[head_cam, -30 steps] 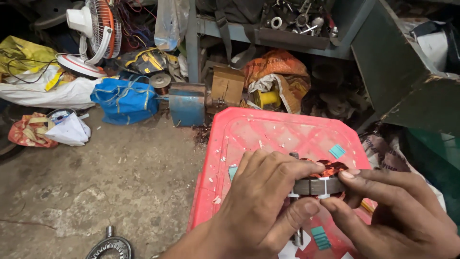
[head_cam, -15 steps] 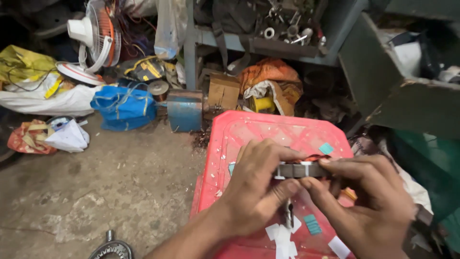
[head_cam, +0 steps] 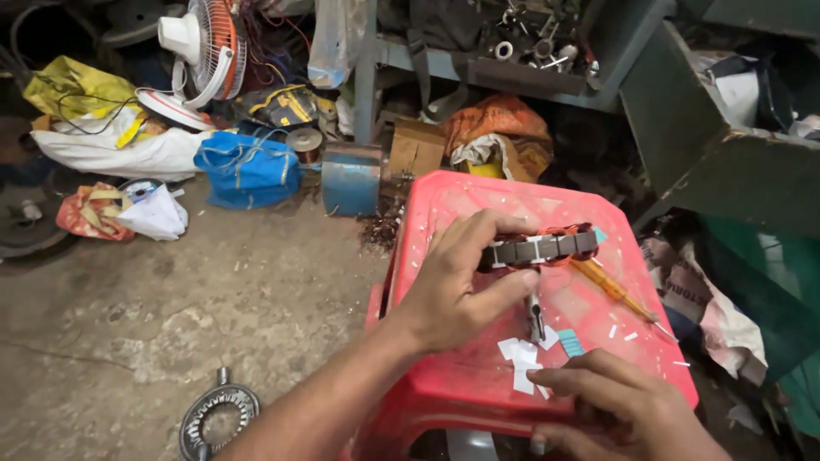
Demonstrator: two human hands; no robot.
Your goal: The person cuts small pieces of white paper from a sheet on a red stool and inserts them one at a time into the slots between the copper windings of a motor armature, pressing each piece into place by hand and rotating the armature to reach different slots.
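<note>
1. Our left hand [head_cam: 457,286] is raised in mid frame, its forearm running up from the lower left edge.
2. Its fingers [head_cam: 478,232] curl over the top and the thumb presses from below, closed in a pinch.
3. Our right hand [head_cam: 619,401] lies low at the bottom right, palm down, knuckles toward us.
4. Its fingers [head_cam: 564,377] point left, loosely bent, gripping nothing that we can see.

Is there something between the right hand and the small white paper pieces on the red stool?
Nothing visible. The right hand rests at the stool's near edge with its fingertips at the white paper pieces. The left hand holds the motor stator above, clear of them.
</note>
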